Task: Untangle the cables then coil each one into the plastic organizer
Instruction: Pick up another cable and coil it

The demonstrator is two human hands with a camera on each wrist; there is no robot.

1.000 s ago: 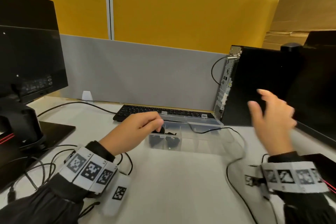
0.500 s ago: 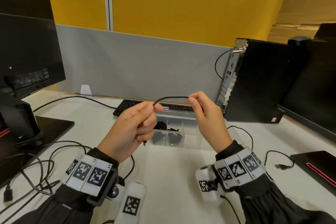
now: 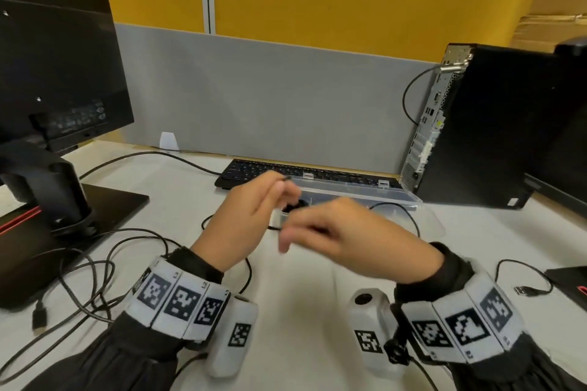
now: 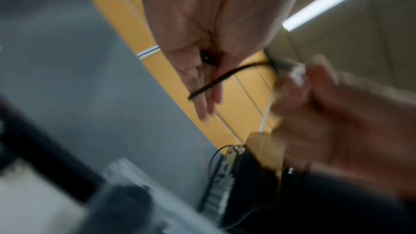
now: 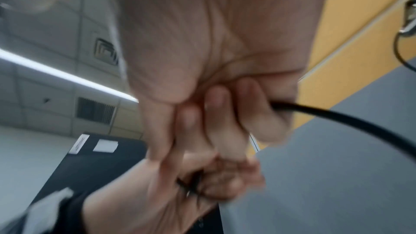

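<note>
A thin black cable is held in both hands above the desk. My left hand pinches its end between thumb and fingers, the tip poking up. My right hand, blurred, lies just below and in front of the left, its fingers curled round the cable. In the left wrist view the cable crosses the left fingers. The slack loops over the desk to the right. Behind the hands the clear plastic organizer lies open, with a dark coil in its left compartment, partly hidden.
A black keyboard sits behind the organizer and a PC tower at the back right. At left are a monitor stand and a tangle of black cables. A cable with a USB plug lies at right.
The right hand has swung left and down, close under the left hand. The span of cable stretched between the two raised hands is gone; both hands sit lower.
</note>
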